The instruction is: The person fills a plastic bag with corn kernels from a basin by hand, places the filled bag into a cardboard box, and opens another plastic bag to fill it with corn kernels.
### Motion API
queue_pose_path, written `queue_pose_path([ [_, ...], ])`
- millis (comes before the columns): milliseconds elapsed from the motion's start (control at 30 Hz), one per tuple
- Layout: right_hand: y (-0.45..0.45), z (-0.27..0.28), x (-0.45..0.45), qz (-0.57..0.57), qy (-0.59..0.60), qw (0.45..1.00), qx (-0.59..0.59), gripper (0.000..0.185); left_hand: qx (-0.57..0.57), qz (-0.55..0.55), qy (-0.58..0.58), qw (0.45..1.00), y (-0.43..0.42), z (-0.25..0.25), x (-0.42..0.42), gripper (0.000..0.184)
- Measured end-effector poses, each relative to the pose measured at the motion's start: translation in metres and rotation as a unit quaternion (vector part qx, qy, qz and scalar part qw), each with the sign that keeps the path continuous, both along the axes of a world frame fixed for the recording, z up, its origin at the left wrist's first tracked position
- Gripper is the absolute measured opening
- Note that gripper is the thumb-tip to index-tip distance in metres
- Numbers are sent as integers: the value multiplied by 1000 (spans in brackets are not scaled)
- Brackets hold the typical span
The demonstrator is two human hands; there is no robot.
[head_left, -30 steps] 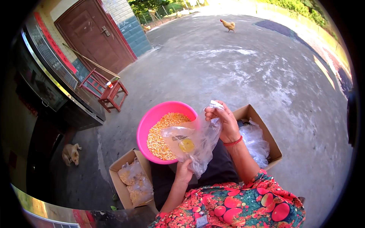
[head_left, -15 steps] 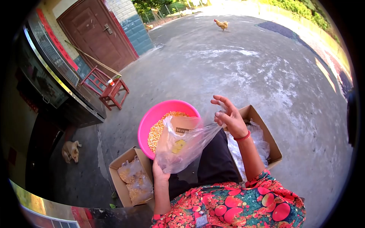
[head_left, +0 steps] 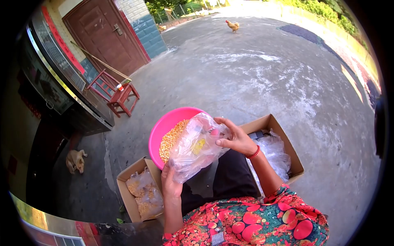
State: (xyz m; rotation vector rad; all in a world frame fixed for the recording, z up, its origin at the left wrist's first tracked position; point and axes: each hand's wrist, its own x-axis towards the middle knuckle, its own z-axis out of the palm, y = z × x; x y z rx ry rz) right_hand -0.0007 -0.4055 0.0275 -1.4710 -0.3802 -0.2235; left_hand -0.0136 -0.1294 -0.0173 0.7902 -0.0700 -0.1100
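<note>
A clear plastic bag [head_left: 193,153] with a yellow patch on it is stretched between my two hands, above my lap and partly in front of the pink basin [head_left: 155,141]. My left hand [head_left: 171,182] pinches its lower left edge. At the opposite side, my right hand [head_left: 238,141], with a red bracelet on the wrist, has thumb and fingers closed on the bag. Corn kernels [head_left: 172,137] lie in the basin, partly hidden behind the plastic. Left of my legs, a cardboard box [head_left: 127,186] holds clear bags of yellowish grains [head_left: 143,197].
On my right stands a cardboard box [head_left: 295,162] with crumpled clear bags [head_left: 275,153]. A red wooden chair [head_left: 121,96] bearing a small cup [head_left: 120,87] is near the door [head_left: 104,35]. A dog [head_left: 76,160] lies at left; a chicken [head_left: 233,26] stands far ahead.
My right hand has come left and down from its raised position and now grips the bag closer to my left hand. The bag looks bunched and less stretched. The chicken has shifted slightly left.
</note>
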Motion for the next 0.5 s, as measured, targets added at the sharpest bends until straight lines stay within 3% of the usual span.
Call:
queue_pose_path([
  [33, 3, -13, 6, -61, -41, 995, -62, 56, 7, -22, -22, 1000, 1, 3, -2, 32],
  [67, 1, -22, 8, -61, -41, 995, -62, 56, 14, -43, -44, 998, 3, 3, -4, 31],
  [133, 4, -12, 6, 19, 79, 995, -65, 39, 28, -35, -47, 998, 10, 1, -6, 38],
  [167, 4, -6, -1, 0, 134, 990, -46, 21, 42, -28, -50, 997, 12, 0, -7, 47],
  [200, 2, -8, 1, 1, 133, 990, -47, 21, 41, -27, -50, 998, 9, 7, -8, 47],
  [267, -4, -13, 5, 43, 135, 984, 108, 18, -23, -55, -131, 990, 0, 28, -11, 72],
  [300, -1, -3, 1, 29, 134, 979, 148, 20, -23, -55, -131, 990, 0, 22, -9, 72],
  [367, -3, 1, 0, 53, 138, 969, 196, 20, 63, -56, -134, 987, 3, 0, -4, 90],
  [400, -3, 2, 0, 77, 143, 956, 243, 20, 62, -54, -134, 988, 1, -3, -5, 90],
  [467, -1, 2, 0, 97, 141, 950, 263, 20, 168, -50, -97, 980, -7, -11, -10, 93],
  [500, 1, 5, 0, 80, 133, 947, 280, 20, 150, -47, -131, 979, -8, -17, -9, 73],
])
